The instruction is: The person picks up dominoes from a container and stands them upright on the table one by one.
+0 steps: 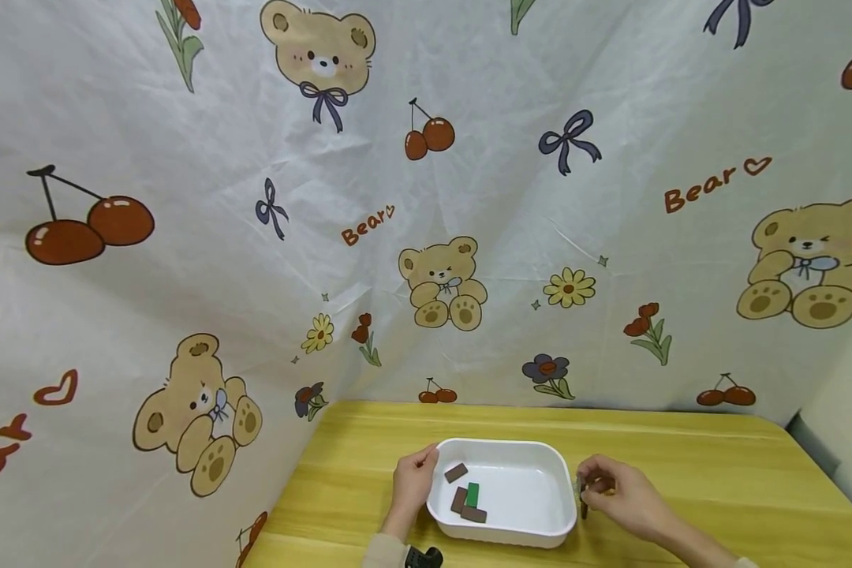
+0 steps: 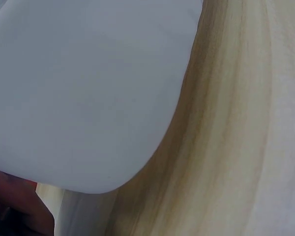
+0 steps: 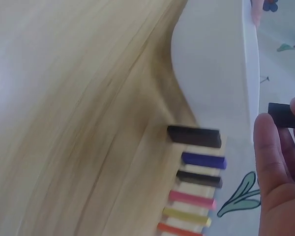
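My left hand (image 1: 413, 480) grips the left rim of a white rectangular tray (image 1: 500, 530). Inside the tray, toward its left side, lie a green domino block (image 1: 472, 495) and several brown domino blocks (image 1: 473, 514). Just beyond the tray's right wall, my right hand (image 1: 621, 493) pinches a dark domino block (image 3: 281, 115) between thumb and fingers. In the right wrist view a dark brown domino block (image 3: 194, 136) stands on the table close to the tray, at the end of a row. The left wrist view shows mostly the tray's outer wall (image 2: 88, 98).
Behind the dark brown block in the right wrist view come purple (image 3: 204, 160), black (image 3: 199, 179), pink (image 3: 191, 199), yellow (image 3: 187, 217) and orange-red (image 3: 179, 229) blocks. Everything stands on a yellow wood-grain table (image 1: 724, 473). A bear-print cloth (image 1: 497, 197) hangs behind it.
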`<state>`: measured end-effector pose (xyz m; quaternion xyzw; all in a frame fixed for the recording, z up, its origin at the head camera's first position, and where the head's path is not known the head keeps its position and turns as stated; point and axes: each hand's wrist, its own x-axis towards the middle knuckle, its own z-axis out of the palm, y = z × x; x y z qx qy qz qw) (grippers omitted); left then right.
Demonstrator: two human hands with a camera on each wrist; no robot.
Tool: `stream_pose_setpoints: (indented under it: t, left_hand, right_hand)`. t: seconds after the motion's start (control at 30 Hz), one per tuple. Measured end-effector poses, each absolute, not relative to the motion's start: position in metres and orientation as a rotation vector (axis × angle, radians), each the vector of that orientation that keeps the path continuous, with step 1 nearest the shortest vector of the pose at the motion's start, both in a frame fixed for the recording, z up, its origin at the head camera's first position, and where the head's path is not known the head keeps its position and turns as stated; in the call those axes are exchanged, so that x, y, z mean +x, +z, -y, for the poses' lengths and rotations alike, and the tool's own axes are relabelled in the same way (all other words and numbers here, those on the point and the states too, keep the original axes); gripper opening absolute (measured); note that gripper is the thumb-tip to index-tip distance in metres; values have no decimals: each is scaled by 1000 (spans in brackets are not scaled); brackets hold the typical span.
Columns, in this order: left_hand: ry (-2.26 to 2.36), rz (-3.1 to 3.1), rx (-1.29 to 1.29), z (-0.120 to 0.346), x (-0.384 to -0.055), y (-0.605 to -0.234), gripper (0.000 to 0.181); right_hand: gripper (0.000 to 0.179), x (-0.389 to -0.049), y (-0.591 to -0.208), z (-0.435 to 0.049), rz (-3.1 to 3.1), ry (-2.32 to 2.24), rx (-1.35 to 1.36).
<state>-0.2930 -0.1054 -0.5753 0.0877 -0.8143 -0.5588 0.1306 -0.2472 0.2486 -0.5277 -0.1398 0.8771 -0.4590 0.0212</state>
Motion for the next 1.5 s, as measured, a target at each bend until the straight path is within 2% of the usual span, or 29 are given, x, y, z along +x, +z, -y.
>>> stream_pose_setpoints:
  t: [0.37, 0.7, 1.3, 1.5]
  left_hand:
    - [-1647, 2358, 238, 96, -264, -528, 27]
    - [-1624, 2389, 230, 105, -287, -566, 27]
    - [-1667, 2371, 247, 102, -278, -547, 26]
    - [-1635, 2382, 262, 103, -283, -559, 27]
  right_hand:
    - [25, -249, -547, -272, -2743, -1388, -397]
    - [22, -253, -576, -278, -2773, -1323, -390]
    - [28, -257, -603, -272, -2714, -1412, -228]
    - [30, -256, -612, -269, -2748, -1413, -127]
